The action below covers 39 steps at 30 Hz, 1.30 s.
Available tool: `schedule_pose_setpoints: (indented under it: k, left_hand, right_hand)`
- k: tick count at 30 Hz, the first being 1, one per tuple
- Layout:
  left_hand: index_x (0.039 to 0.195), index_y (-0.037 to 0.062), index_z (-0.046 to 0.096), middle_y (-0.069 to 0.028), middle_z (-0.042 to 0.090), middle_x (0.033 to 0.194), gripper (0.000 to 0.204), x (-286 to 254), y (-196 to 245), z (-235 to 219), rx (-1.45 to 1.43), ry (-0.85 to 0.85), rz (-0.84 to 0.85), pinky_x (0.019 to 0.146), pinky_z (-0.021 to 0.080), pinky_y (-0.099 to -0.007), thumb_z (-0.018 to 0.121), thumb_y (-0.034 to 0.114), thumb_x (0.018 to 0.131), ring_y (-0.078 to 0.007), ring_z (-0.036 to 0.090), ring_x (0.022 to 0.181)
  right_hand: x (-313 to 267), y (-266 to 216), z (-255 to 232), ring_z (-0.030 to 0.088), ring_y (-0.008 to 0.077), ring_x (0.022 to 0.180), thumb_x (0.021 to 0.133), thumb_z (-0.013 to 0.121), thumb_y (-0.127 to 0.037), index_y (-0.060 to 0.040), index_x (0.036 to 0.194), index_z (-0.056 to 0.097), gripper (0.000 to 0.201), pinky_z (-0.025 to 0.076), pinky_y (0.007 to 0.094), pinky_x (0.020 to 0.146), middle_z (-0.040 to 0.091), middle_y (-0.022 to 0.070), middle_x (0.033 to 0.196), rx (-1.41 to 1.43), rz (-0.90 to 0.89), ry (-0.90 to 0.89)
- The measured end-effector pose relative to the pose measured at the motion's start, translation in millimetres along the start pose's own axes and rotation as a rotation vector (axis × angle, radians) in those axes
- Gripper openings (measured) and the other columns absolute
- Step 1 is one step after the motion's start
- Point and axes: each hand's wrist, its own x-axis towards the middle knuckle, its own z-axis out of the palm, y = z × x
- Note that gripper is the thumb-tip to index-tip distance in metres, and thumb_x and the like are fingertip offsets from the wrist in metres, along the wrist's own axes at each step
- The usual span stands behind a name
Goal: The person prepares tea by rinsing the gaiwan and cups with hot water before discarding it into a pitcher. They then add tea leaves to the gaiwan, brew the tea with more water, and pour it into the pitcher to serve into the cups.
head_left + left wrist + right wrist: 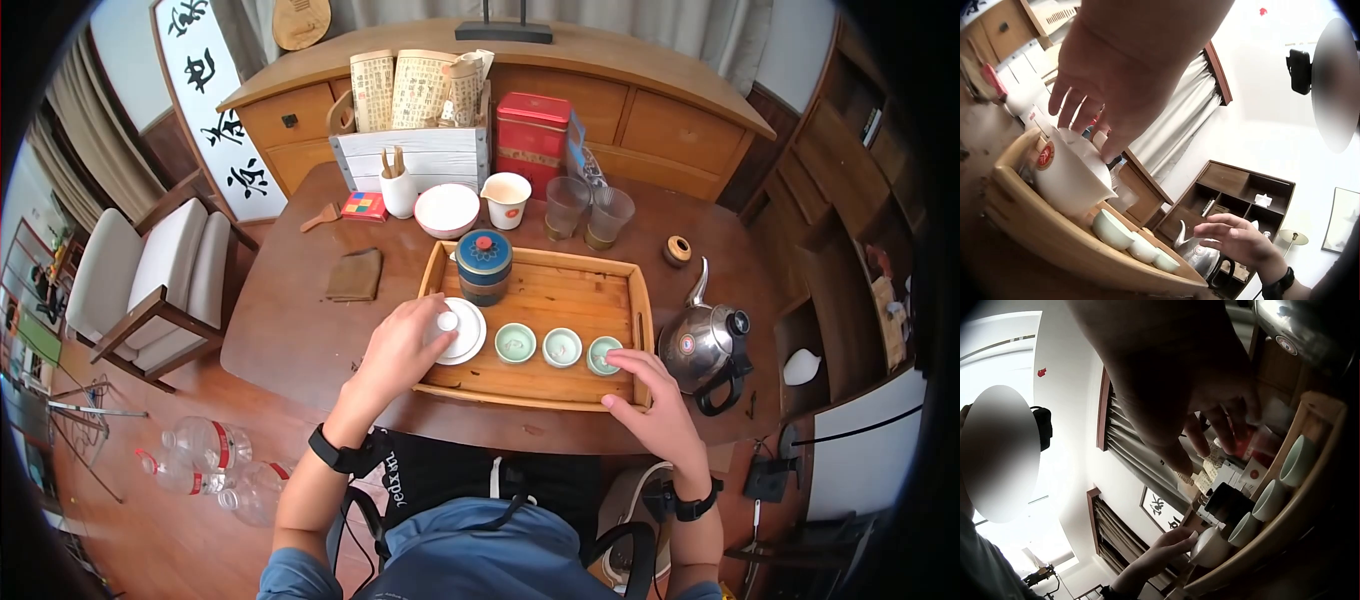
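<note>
A white lidded gaiwan [467,340] stands at the tray's left front, its round knob [447,321] on top. My left hand [402,345] is over its left side, thumb and fingers spread apart on either side of the knob. In the left wrist view, a red emblem marks the gaiwan's wall [1063,172], and the fingertips overlap its rim. Three small pale green teacups line up to its right: a left cup [515,343], a middle cup [562,347] and a right cup [603,356]. Beside the right cup, my right hand [655,395] hovers with loosely extended fingers, holding nothing.
The bamboo tray [590,290] has raised edges and carries a blue lidded jar [484,267]. A steel kettle [700,345] stands right of it, close to my right hand. Behind are a white pitcher [506,201], a bowl [447,211] and plastic cups [567,207]. A folded brown cloth [355,275] lies left.
</note>
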Motion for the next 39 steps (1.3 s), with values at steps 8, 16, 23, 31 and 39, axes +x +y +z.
schedule_pose_setpoints:
  k: [8, 16, 23, 31, 39]
  left_hand:
    - [0.126, -0.0014, 0.066, -0.0201, 0.069, 0.135, 0.040, -4, -1, 6, -0.062, 0.001, -0.019, 0.111, 0.050, -0.0479, 0.075, 0.023, 0.096, -0.0394, 0.061, 0.131]
    - [0.125, -0.0038, 0.066, -0.0209, 0.066, 0.141, 0.037, -6, -2, 10, -0.095, 0.015, -0.007, 0.115, 0.046, -0.0476, 0.076, 0.016, 0.095, -0.0407, 0.059, 0.134]
    - [0.124, -0.0024, 0.068, -0.0191, 0.065, 0.143, 0.037, -5, -3, 11, -0.101, 0.008, -0.020, 0.114, 0.047, -0.0481, 0.076, 0.018, 0.095, -0.0397, 0.058, 0.134]
    - [0.124, -0.0012, 0.069, -0.0190, 0.064, 0.145, 0.036, -4, -2, 9, -0.139, 0.005, -0.056, 0.114, 0.047, -0.0479, 0.077, 0.018, 0.094, -0.0399, 0.058, 0.134]
    - [0.137, 0.0021, 0.063, -0.0207, 0.056, 0.155, 0.051, -9, 5, 3, -0.101, -0.022, -0.040, 0.116, 0.046, -0.0472, 0.080, 0.020, 0.092, -0.0406, 0.054, 0.141]
  right_hand:
    - [-2, 7, 12, 0.061, 0.0341, 0.128, 0.092, 0.079, -0.013, -0.0006, 0.132, 0.068, 0.043, 0.047, 0.0421, 0.111, 0.068, 0.0147, 0.132, 0.037, 0.051, -0.026]
    - [11, 15, 19, 0.058, 0.0353, 0.131, 0.092, 0.078, -0.015, -0.0009, 0.133, 0.066, 0.045, 0.046, 0.0430, 0.113, 0.063, 0.0156, 0.139, -0.081, 0.082, 0.013]
    - [20, 39, 18, 0.055, 0.0382, 0.133, 0.089, 0.081, -0.020, -0.0013, 0.139, 0.062, 0.056, 0.043, 0.0463, 0.113, 0.059, 0.0178, 0.143, -0.336, 0.120, 0.057]
    - [50, 33, 36, 0.054, 0.0357, 0.133, 0.084, 0.085, -0.028, -0.0027, 0.143, 0.060, 0.068, 0.039, 0.0467, 0.113, 0.060, 0.0176, 0.142, -0.409, 0.044, -0.037]
    - [95, 19, 90, 0.051, 0.0354, 0.132, 0.081, 0.087, -0.033, -0.0024, 0.139, 0.061, 0.071, 0.033, 0.0461, 0.116, 0.062, 0.0181, 0.131, -0.417, -0.033, -0.239]
